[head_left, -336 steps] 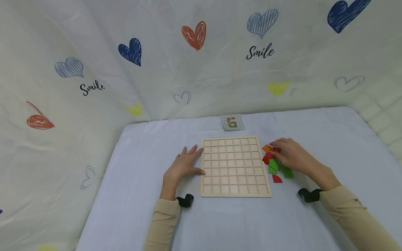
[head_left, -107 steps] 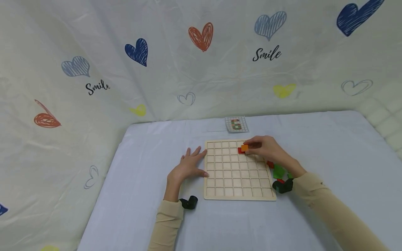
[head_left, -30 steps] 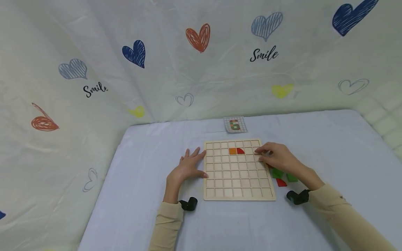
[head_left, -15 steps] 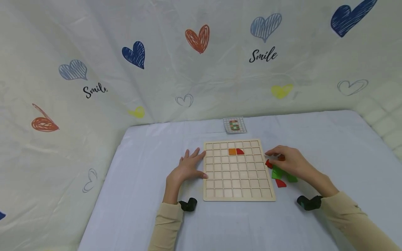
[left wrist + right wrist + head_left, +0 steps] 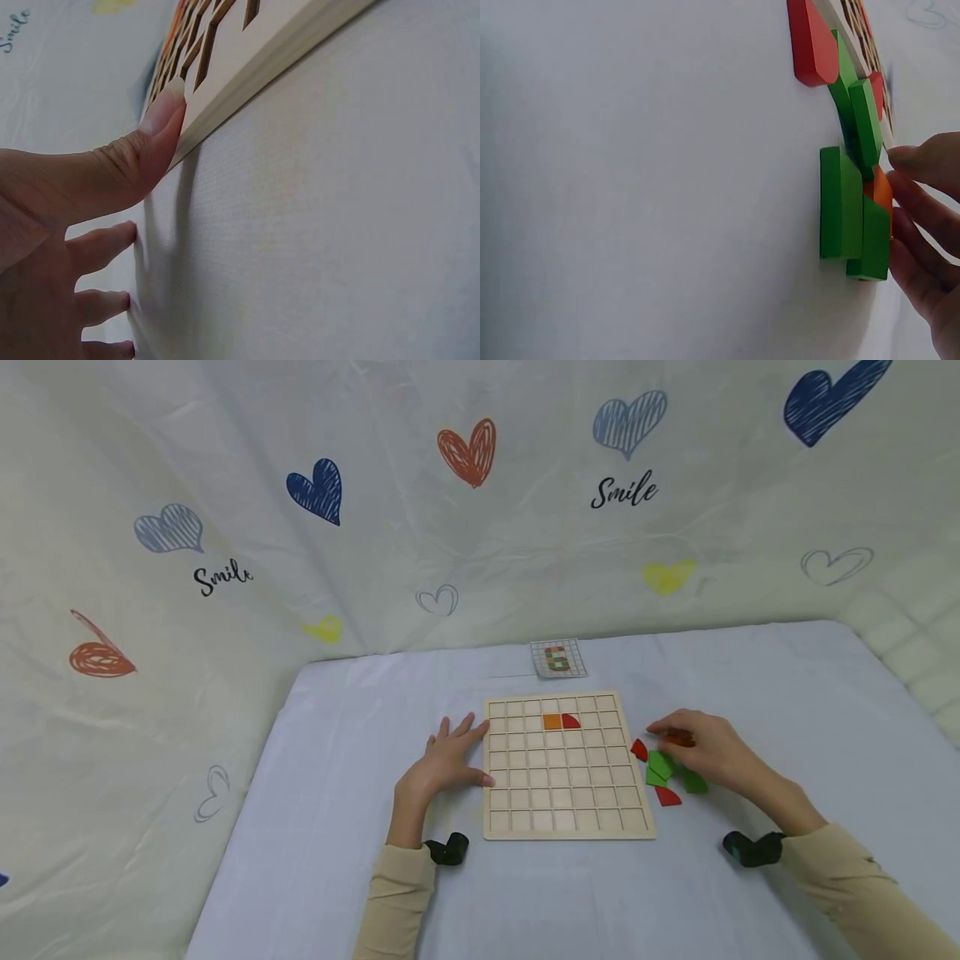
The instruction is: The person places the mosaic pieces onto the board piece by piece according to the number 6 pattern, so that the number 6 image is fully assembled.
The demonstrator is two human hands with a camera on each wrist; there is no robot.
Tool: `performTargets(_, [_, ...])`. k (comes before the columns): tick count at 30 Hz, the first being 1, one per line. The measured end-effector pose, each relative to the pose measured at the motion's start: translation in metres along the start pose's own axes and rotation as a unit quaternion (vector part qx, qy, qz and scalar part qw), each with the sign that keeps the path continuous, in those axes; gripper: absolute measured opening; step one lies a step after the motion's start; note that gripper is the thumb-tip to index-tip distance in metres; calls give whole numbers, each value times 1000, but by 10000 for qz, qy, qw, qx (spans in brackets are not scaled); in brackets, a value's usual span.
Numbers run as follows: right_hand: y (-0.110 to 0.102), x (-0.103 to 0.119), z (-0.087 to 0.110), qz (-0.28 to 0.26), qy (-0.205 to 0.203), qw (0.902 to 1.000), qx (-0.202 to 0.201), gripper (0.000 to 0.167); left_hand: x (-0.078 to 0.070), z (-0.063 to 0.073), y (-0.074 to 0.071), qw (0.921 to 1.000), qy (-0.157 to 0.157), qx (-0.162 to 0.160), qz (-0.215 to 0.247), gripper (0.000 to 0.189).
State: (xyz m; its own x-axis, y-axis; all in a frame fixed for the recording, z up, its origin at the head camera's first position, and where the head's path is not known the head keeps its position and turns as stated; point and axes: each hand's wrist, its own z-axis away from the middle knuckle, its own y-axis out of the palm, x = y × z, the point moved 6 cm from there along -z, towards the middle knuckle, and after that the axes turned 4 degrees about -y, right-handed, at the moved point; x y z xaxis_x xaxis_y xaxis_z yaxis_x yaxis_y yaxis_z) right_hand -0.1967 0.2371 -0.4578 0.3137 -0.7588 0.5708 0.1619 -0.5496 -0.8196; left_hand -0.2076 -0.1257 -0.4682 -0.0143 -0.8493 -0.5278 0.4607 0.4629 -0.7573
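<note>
From the head view we see the gridded wooden board [image 5: 570, 836] on the tabletop [image 5: 570, 893], an orange square [image 5: 552, 722] and a red quarter-round [image 5: 571, 721] side by side in its cells. Our left hand [image 5: 441, 762] is spread and relaxed; the left wrist view shows its thumb tip against the board's edge. Only the right wrist view separates the orange block [image 5: 882, 189], behind green blocks [image 5: 841, 202], at our right hand's [image 5: 711, 748] fingertips; whether they pinch it, we cannot tell.
</note>
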Motion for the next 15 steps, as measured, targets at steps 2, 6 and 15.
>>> performTargets(2, [-1, -1, 1, 52, -17, 10000, -7, 29, 0, 0, 0, 10000, -6, -7, 6, 96])
performTargets(6, [-2, -3, 2, 91, -43, 9999, -27, 30, -1, 1, -1, 10000, -25, 1, 20, 96])
performTargets(15, [5, 1, 1, -124, 95, 9998, 128, 34, 0, 0, 0, 10000, 7, 12, -6, 96])
